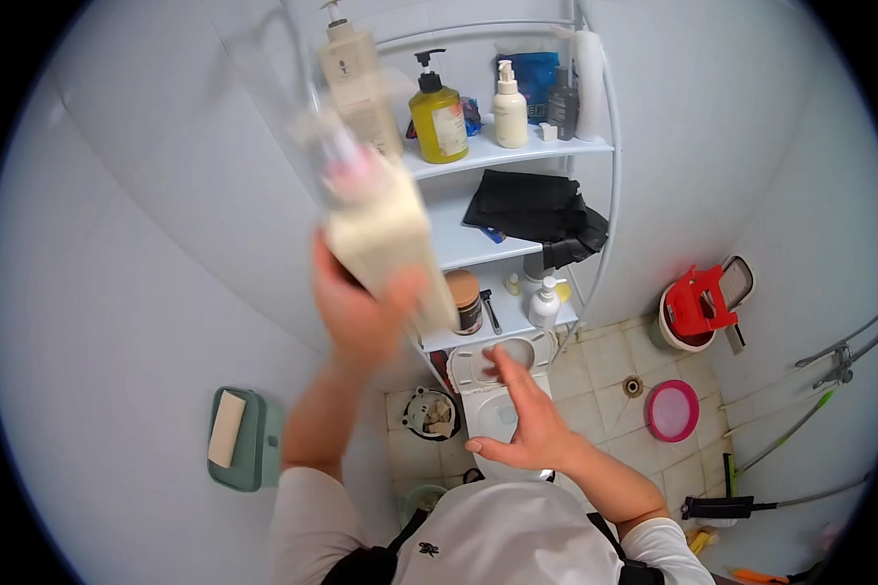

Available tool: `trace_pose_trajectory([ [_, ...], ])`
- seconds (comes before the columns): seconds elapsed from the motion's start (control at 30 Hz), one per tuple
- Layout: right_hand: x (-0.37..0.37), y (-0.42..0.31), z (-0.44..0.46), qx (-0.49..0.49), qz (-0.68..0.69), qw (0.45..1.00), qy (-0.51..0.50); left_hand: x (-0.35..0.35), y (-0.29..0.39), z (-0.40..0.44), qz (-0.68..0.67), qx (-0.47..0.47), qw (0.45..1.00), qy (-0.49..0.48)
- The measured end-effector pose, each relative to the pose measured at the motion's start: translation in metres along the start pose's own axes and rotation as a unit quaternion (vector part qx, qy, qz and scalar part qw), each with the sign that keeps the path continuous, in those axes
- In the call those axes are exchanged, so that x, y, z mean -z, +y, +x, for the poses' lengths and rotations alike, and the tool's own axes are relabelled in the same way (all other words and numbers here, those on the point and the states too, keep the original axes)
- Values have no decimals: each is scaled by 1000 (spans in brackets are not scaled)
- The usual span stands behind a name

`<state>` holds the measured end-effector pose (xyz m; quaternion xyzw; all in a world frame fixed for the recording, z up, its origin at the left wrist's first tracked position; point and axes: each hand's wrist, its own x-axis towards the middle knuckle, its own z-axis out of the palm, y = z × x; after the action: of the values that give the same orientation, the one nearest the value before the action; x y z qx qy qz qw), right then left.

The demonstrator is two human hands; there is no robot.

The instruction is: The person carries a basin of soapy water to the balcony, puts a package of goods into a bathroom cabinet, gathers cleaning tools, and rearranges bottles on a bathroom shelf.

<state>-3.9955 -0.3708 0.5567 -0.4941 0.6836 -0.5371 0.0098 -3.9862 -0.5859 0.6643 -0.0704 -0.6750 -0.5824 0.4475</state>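
Note:
My left hand [359,312] is wrapped round a large cream pump bottle [385,239], tilted and blurred by motion, with a pinkish pump neck. It is held up in front of the left side of a white shelf rack [517,153]. My right hand [529,414] hangs in the air over the toilet [493,414], fingers apart and holding nothing. Beyond the held bottle, a tall beige pump bottle [349,63] stands on the top shelf. Near it are a yellow-green pump bottle [437,125] and a smaller white pump bottle [509,112].
Black cloth [527,205] lies on the middle shelf. Lower down are a brown-lidded jar [465,302], a razor [490,310] and a white pump bottle [546,304]. A pink basin [672,410] and a bucket with a red stool [700,300] stand to the right. A green wall holder [249,439] is at left.

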Motion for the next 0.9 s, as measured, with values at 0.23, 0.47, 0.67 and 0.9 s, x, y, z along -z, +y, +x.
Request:
trace_pose_trajectory([
  [0.23, -5, 9, -57, -168, 80, 982, -40, 8, -46, 165, 51, -92, 991, 83],
  [0.47, 9, 21, -91, -201, 47, 977, 43, 15, -112, 187, 30, -59, 997, 49],
  [0.67, 17, 24, -103, -248, 49, 967, 37, 3, -124, 185, 72, -109, 990, 52],
  [0.9, 16, 28, -110, -253, 45, 966, 31, -12, -130, 167, 354, -141, 910, 162],
])
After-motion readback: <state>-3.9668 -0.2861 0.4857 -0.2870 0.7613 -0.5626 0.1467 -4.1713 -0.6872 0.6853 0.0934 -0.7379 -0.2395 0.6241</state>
